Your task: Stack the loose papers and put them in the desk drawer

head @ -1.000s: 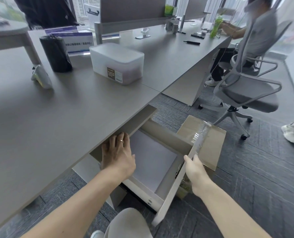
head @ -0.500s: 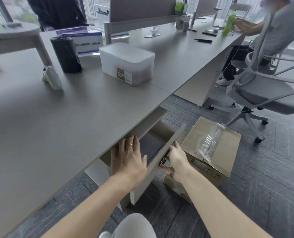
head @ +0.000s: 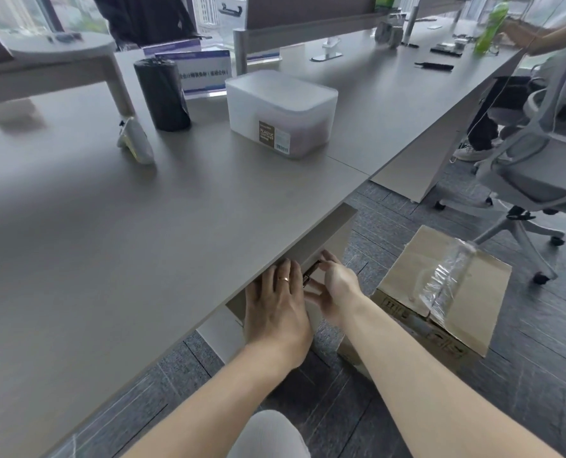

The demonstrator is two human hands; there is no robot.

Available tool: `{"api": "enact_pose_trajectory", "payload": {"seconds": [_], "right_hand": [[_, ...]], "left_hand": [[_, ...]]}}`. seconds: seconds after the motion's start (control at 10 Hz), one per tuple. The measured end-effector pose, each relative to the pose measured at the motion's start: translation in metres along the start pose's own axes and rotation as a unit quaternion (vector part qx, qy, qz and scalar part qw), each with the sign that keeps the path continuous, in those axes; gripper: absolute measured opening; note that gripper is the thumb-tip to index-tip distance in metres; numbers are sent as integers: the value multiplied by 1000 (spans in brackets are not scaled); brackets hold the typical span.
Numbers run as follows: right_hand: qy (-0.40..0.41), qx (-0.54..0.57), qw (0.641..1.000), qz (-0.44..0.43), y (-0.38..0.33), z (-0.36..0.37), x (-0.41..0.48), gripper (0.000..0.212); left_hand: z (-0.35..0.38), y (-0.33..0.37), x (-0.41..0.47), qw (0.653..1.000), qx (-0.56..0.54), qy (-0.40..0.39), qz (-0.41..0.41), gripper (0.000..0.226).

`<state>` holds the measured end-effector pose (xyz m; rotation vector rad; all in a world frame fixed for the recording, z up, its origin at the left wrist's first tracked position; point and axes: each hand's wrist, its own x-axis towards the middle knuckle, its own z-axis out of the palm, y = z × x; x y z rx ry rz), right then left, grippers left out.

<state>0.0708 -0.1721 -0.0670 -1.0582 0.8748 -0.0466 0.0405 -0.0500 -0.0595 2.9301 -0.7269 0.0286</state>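
The desk drawer sits pushed in under the edge of the grey desk, with only its front panel showing. My left hand, with a ring on one finger, lies flat against the drawer front with nothing in it. My right hand is just to its right, fingertips and thumb gripping the top edge of the drawer front by a small dark metal fitting. No papers are visible; the drawer's inside is hidden.
A cardboard box with a plastic wrapper stands on the floor right of the drawer. On the desk are a frosted plastic box, a black cylinder and a small white device. An office chair and a seated person are far right.
The drawer went from wide open, with a white sheet lying inside, to pushed in under the desk. Both hands moved forward with the drawer front.
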Motion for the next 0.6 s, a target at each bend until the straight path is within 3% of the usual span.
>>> {"api": "enact_pose_trajectory", "payload": {"seconds": [0.2,0.3,0.4,0.5,0.6], "right_hand": [[-38,-16,999,5,-12,-3,-18,51],[-11,-144,988,-56,-33,-16,-38,54],[-10,-200,965,-168,-68,-33,-72,49],[-44,-188,938,-288,-108,-39,-119,45],[-92,-216,873,-428,-136,-38,-180,38]], "left_hand": [[-18,2,1,998,13,-64,0,74],[-43,-2,-2,992,-88,-91,1,74],[-86,-4,-9,946,-310,-93,13,62],[-151,-20,-20,840,-541,-28,14,42],[-206,-51,-31,844,-525,106,30,34]]}}
